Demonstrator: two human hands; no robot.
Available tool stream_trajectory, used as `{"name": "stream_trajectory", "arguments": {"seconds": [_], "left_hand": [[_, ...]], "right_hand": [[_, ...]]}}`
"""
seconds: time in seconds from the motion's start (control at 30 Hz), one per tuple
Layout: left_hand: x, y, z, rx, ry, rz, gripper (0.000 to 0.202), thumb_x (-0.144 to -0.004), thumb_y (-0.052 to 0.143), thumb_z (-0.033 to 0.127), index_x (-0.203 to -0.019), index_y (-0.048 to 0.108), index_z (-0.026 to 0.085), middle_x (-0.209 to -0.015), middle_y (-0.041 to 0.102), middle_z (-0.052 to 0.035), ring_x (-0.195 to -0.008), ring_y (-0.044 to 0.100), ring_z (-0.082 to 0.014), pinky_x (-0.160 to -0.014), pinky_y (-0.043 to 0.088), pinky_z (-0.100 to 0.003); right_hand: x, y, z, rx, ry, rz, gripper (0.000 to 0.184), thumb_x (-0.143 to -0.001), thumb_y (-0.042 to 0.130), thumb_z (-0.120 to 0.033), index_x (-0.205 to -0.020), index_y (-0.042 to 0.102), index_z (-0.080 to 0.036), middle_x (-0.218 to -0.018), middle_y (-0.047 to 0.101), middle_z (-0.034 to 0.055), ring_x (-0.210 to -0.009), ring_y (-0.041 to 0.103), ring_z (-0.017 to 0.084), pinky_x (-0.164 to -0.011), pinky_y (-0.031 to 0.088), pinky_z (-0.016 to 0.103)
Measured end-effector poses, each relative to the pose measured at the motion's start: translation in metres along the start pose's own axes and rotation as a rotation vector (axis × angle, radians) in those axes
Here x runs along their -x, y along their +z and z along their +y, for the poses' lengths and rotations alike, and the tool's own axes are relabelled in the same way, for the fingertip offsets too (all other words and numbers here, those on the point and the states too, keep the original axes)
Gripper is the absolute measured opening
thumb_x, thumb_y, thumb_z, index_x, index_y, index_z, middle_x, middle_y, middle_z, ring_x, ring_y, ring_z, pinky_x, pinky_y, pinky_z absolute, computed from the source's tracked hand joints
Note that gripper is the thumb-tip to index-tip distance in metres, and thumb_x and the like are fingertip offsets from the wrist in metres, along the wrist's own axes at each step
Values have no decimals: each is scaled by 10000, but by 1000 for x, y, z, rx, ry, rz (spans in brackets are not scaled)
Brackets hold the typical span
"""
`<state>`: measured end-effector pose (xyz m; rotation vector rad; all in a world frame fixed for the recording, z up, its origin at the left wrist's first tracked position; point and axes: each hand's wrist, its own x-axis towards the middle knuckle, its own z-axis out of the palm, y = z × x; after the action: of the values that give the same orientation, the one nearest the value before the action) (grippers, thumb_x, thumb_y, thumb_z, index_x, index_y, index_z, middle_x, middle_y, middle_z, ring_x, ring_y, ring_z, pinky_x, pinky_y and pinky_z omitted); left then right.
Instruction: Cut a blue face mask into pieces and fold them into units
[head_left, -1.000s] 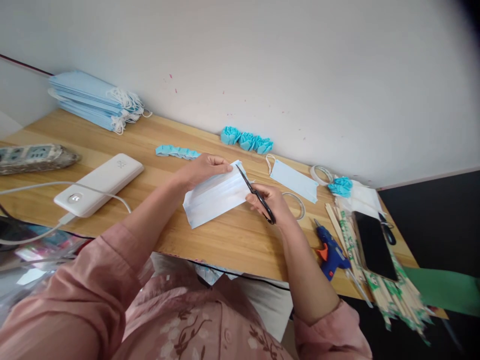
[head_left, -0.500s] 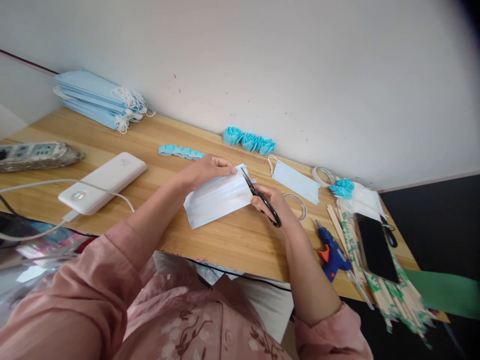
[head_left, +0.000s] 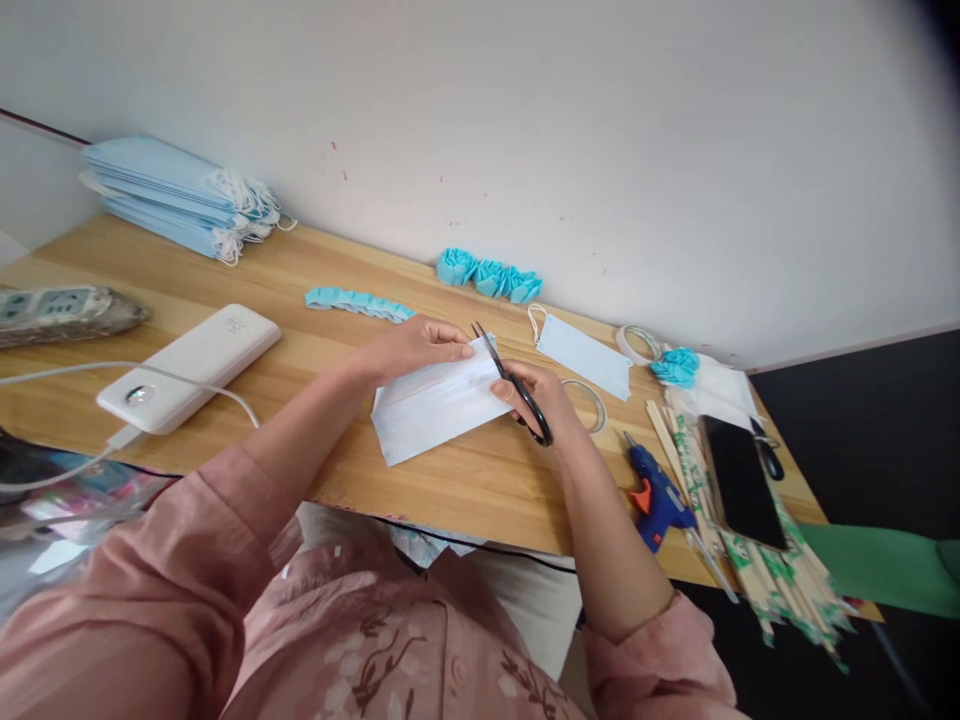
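Note:
My left hand (head_left: 431, 343) pinches the top edge of a pale blue face mask (head_left: 442, 400), held just over the wooden table. In my right hand (head_left: 536, 390) are black-handled scissors (head_left: 534, 412), their blades parted at the mask's upper right corner. Whether the blades touch the mask there I cannot tell. A pleated blue strip (head_left: 356, 302) lies just behind my left hand. Beyond my right hand lies another blue mask (head_left: 585, 352) with a white ear loop at its left end. A roll of tape (head_left: 596, 405) is partly hidden by my right wrist.
Stacked masks (head_left: 176, 195) stand at the back left, near a white power bank (head_left: 191, 365) with a cable and a power strip (head_left: 67, 310). Blue folded flowers (head_left: 489, 277) sit by the wall. Rightward are a glue gun (head_left: 656, 498), wrapped chopsticks (head_left: 780, 590) and a phone (head_left: 742, 480).
The scissor blades have opened and shifted slightly left and up at the mask's corner. My left hand keeps its pinch. The whole view has shifted a little.

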<state>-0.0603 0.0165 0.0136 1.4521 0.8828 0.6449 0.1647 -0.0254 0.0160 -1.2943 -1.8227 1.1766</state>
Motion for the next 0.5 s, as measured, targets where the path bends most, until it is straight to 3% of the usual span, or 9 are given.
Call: {"name": "stream_trajectory", "arguments": {"seconds": [0.13,0.23,0.37,0.5], "left_hand": [[0,-8,-1,-58,-40,-38,525,-691,778,534,-1116,741,226,-1042,753,-37,-833,675,-200,-690,506,-273],[-2,-14,-4,-154,-63,5,578,-638,817,488,-1146,737,226,-1066,752,-35,-883,676,-230,-716,515,-287],[-8,-16,-10,-39,-75,195,632,-614,823,454,-1171,707,178,-1024,741,-69,-805,656,-211,-625,495,-277],[-13,-13,-11,208,43,434,619,-570,850,394,-1121,696,159,-1036,728,-73,-809,639,-178,-657,492,-254]], "right_hand": [[1,-2,4,-63,12,144,514,-782,625,-699,-831,626,-187,-545,470,-50,-430,404,81,-426,324,224],[1,-5,8,-126,12,277,525,-818,571,-722,-774,566,-199,-523,477,-50,-416,431,85,-431,367,226],[0,-9,10,-182,30,399,545,-803,565,-754,-748,519,-214,-506,471,-56,-412,463,94,-425,404,225],[0,-11,8,-207,38,380,559,-804,565,-757,-688,478,-217,-487,460,-53,-420,481,92,-431,413,217]]}}
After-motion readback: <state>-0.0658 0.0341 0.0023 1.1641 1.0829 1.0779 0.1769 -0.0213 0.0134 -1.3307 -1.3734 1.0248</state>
